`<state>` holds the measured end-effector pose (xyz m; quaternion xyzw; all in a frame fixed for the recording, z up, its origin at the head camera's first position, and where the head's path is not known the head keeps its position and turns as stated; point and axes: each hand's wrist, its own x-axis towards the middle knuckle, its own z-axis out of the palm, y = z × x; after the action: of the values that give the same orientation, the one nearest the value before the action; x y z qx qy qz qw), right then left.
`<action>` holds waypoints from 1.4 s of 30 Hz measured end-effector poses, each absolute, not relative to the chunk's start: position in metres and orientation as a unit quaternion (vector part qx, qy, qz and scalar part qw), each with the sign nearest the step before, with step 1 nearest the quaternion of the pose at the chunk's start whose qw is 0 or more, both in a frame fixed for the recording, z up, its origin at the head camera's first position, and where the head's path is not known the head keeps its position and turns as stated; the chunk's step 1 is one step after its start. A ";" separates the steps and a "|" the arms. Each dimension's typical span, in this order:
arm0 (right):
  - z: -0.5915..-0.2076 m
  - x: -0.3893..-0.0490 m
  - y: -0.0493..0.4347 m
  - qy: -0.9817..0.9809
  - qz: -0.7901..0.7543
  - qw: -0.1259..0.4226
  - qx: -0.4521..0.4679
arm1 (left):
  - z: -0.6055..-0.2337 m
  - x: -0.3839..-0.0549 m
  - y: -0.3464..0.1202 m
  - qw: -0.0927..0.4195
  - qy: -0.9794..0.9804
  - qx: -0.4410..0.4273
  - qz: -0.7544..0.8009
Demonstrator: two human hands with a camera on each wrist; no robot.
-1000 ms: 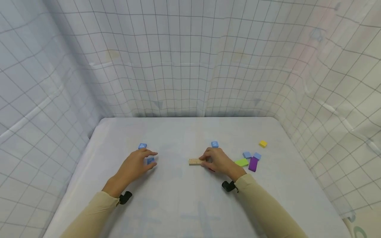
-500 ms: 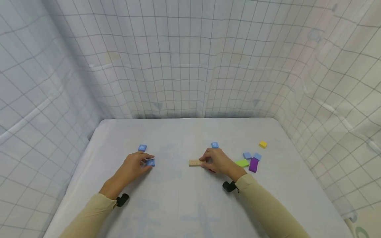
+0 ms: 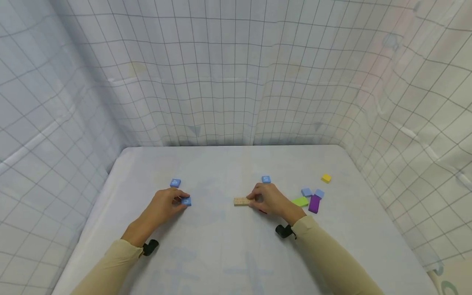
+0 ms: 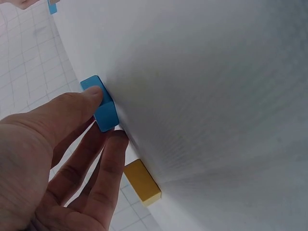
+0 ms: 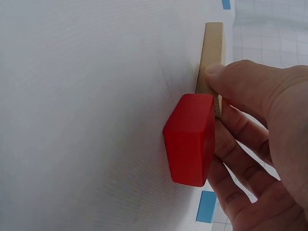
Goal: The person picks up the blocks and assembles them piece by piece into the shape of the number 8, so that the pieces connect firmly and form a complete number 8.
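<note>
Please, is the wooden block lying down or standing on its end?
Lying down: in the head view, the wooden block stretches lengthwise along the white table, pinched by the right hand.

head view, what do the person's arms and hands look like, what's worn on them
The left sleeve and right sleeve are long, plain beige, ending near the wrists. A small left black device and a matching right black device sit at the wrists, the latter with a thin dark strand. No gloves show on the left grip or right grip.
</note>
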<state>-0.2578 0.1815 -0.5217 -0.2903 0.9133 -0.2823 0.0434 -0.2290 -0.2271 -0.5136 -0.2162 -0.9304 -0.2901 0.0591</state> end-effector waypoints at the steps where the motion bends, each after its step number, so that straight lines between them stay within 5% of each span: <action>1: -0.522 -0.258 0.182 0.913 -0.283 0.042 -0.292 | -0.513 -0.229 -0.227 0.059 -0.930 -0.216 -0.292; 29: -0.523 -0.258 0.183 0.908 -0.287 0.030 -0.305 | -0.511 -0.237 -0.209 0.031 -0.922 -0.239 -0.302; 37: -0.522 -0.260 0.184 0.907 -0.281 0.029 -0.311 | -0.545 -0.263 -0.208 0.045 -0.906 -0.271 -0.322; 42: -0.523 -0.259 0.181 0.908 -0.283 0.030 -0.307 | -0.520 -0.250 -0.193 0.010 -0.914 -0.259 -0.313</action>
<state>-0.2587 0.1813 -0.5231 -0.3072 0.9082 -0.2827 0.0302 -0.2499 -0.1932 -0.5197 -0.2592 -0.9137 -0.3128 0.0105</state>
